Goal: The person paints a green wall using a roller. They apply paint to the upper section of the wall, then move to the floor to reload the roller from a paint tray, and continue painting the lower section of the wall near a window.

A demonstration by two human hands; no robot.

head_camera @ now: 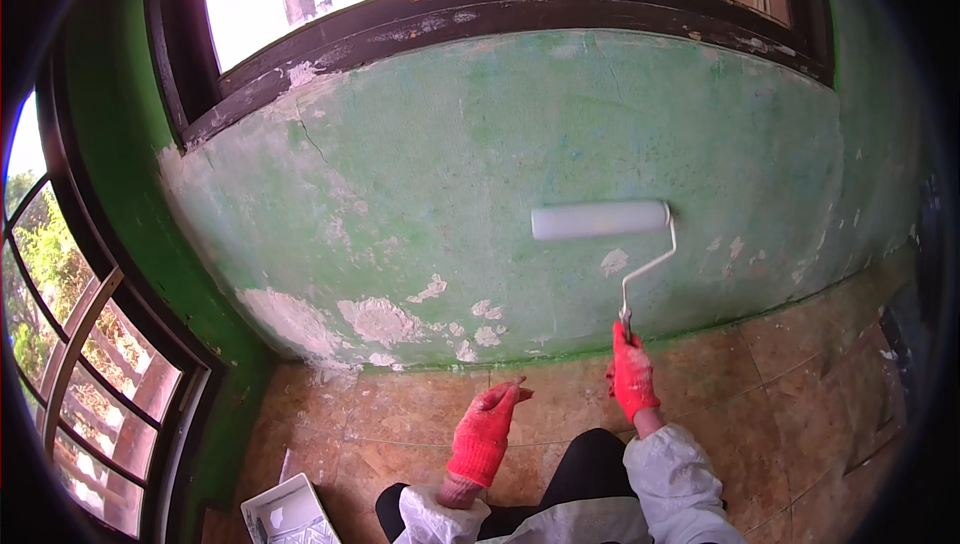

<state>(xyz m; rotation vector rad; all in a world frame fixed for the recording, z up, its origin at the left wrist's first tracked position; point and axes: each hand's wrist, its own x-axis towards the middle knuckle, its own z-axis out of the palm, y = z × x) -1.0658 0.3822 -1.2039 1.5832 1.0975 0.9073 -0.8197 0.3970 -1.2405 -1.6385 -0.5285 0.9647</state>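
Note:
My right hand (634,375), in a red knit glove with pale smears, grips the handle of a paint roller. The handle itself is mostly hidden by the glove. From it a bent white wire frame (649,266) rises to the white roller sleeve (600,220), which lies level against the worn green wall (465,169). My left hand (486,424) wears a matching red glove and hovers over the floor with nothing in it, its fingers loosely extended. At the lower left, a paint tray (289,514) with white paint in it sits on the floor, partly cut off by the frame's edge.
Bare pale patches (380,321) and thin cracks mark the wall. Above runs a dark wooden window frame (420,26). A barred window or door (97,349) stands at the left. Brown floor tiles (697,386) meet the wall's foot. My bent knee (592,461) is between my arms.

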